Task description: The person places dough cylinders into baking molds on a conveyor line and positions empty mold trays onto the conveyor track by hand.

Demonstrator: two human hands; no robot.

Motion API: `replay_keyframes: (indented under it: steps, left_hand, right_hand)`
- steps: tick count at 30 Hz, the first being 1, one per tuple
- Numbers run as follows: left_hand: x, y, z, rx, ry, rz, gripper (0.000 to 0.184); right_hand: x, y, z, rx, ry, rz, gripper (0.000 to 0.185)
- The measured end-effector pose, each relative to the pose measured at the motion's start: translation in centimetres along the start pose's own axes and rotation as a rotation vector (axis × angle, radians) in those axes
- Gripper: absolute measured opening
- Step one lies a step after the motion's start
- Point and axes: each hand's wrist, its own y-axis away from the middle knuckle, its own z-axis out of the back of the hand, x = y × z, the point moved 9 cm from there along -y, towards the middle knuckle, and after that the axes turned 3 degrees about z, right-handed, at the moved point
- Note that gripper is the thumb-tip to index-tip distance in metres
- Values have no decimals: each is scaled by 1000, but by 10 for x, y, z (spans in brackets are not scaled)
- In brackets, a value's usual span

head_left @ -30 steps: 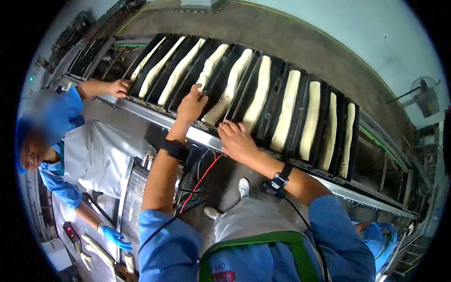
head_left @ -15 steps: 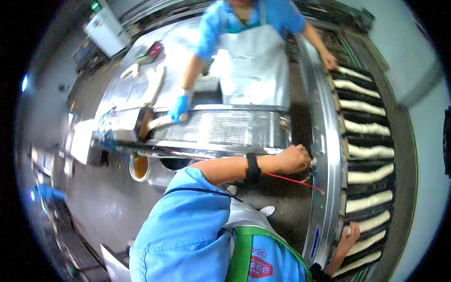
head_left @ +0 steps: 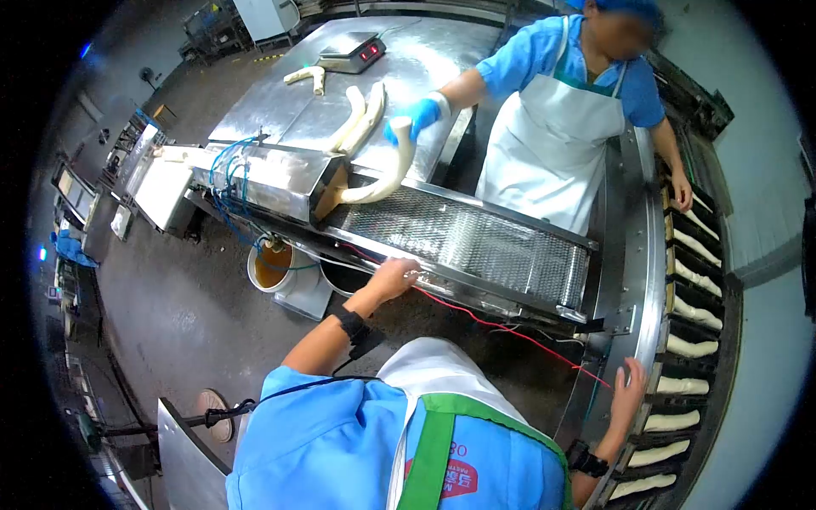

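Observation:
My left hand point(head_left: 394, 278) is over the near side rail of the mesh conveyor point(head_left: 476, 242), fingers loosely bent with no object visible in them. At the right, my right hand point(head_left: 627, 393) has its fingers apart and holds nothing; it is beside the row of dark moulds with pale dough strips point(head_left: 682, 386). A long dough piece point(head_left: 382, 183) comes out of the metal machine point(head_left: 285, 178) onto the belt. Its raised end is in the blue-gloved hand point(head_left: 415, 121) of a co-worker across the conveyor. The co-worker's other hand point(head_left: 682, 191) is at the far moulds.
Behind the conveyor, a steel table point(head_left: 280, 115) carries several dough pieces point(head_left: 367, 117) and a scale point(head_left: 352, 53). A bucket of brown liquid point(head_left: 272, 265) stands on the floor below. A red cable point(head_left: 476, 317) runs along the conveyor's near side.
My left hand has moved left along the conveyor from the moulds' rail. My right hand has lifted off a dough strip. The co-worker's gloved hand has raised the dough's end. The view has turned left.

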Motion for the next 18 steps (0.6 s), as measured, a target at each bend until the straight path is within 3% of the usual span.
replay_keyframes:
  steps: [2,5,8,12,18]
  left_hand:
    - [16,16,21,-118,-36,-20,17]
    - [46,26,34,-156,-34,93,18]
    - [71,8,31,-159,0,61,19]
    - [66,-19,24,-124,19,147,25]
    - [42,-42,16,-46,89,43,23]
  right_hand:
    - [13,0,-6,5,-23,-23,22]
    - [25,12,-16,5,-24,-34,22]
    - [33,9,-26,13,-17,-58,22]
    - [28,11,-24,33,8,-148,22]
    - [36,42,-18,-36,25,-230,22]
